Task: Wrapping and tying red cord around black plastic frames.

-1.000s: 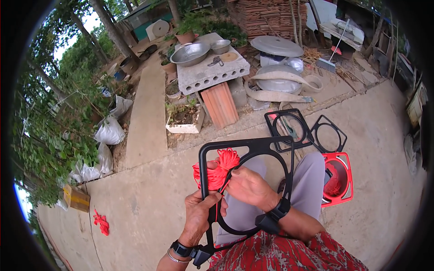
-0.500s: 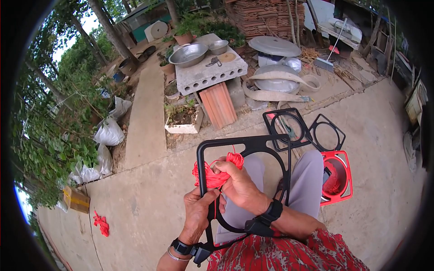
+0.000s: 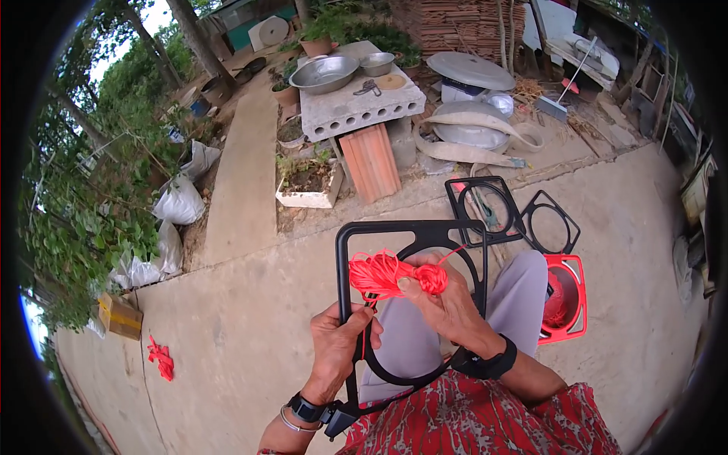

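Probably light, soft and tangle-prone, the red cord bundle (image 3: 377, 274) hangs at one o'clock from the left hand (image 3: 339, 341), which grips the stiff-looking black frame (image 3: 343, 262) at nine o'clock, while the right hand (image 3: 453, 303) pinches the bundle's gathered end, seemingly its surest hold.

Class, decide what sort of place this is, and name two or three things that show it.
Probably a household's outdoor yard: tall trees stand toward the back left, stacked reddish tiles rise at the back, and a white planter box holds greenery.
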### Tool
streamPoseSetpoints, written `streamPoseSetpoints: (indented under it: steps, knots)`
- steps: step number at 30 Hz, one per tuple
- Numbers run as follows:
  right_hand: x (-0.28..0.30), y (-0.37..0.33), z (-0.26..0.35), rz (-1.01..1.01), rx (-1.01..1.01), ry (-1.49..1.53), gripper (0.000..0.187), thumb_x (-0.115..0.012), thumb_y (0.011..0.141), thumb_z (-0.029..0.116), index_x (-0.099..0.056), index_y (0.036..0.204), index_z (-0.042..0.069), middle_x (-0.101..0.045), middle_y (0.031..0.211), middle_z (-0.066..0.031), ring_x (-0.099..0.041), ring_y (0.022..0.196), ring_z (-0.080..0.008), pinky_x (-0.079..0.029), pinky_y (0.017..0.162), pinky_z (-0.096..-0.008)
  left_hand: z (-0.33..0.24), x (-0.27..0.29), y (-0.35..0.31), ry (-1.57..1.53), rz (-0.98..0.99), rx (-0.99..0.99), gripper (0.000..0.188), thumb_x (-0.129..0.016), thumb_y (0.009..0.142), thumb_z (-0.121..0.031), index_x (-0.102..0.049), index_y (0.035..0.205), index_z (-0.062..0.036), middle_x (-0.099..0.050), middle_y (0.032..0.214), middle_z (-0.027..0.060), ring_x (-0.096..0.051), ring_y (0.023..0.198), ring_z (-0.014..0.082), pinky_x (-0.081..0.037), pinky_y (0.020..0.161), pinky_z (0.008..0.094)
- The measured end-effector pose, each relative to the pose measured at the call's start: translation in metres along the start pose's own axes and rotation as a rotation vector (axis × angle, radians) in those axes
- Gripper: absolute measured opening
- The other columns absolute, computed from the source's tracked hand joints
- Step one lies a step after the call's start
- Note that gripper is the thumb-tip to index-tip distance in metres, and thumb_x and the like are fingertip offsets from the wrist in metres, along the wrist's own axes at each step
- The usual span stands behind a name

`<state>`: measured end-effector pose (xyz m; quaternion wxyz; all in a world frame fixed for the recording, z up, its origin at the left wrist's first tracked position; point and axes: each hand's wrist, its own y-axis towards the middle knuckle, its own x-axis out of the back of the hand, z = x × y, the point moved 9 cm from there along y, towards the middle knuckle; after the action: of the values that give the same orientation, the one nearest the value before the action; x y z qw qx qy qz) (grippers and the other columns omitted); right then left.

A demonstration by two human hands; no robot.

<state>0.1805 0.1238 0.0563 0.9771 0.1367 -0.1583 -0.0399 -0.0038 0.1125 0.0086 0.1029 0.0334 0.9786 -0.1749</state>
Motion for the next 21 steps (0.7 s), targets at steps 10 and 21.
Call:
streamPoseSetpoints:
  steps: [10,21]
  knots:
    - [-0.038,0.006,0.083,0.441,-0.154,0.674,0.031,-0.066,0.088,0.016,-0.061,0.112,-0.002,-0.061,0.097,-0.0095,-0.06,0.09,-0.0161,-0.047,0.08,-0.0287,0.009,0.008,-0.01,-0.409,-0.156,-0.029,0.009,-0.057,0.092,-0.003,-0.063,0.088,0.0024,-0.067,0.079,0.012,-0.064,0.06,0.0172,-0.053,0.053,0.0291]
    - [-0.008,-0.069,-0.004,0.445,-0.622,0.987,0.02,-0.053,0.093,0.02,-0.053,0.081,0.005,-0.056,0.075,-0.0048,-0.055,0.071,-0.0132,-0.045,0.065,-0.0278,0.003,0.002,-0.001,-0.074,0.021,0.073,0.008,-0.057,0.09,-0.004,-0.062,0.09,0.0025,-0.066,0.068,0.0153,-0.061,0.049,0.0206,-0.05,0.045,0.0297]
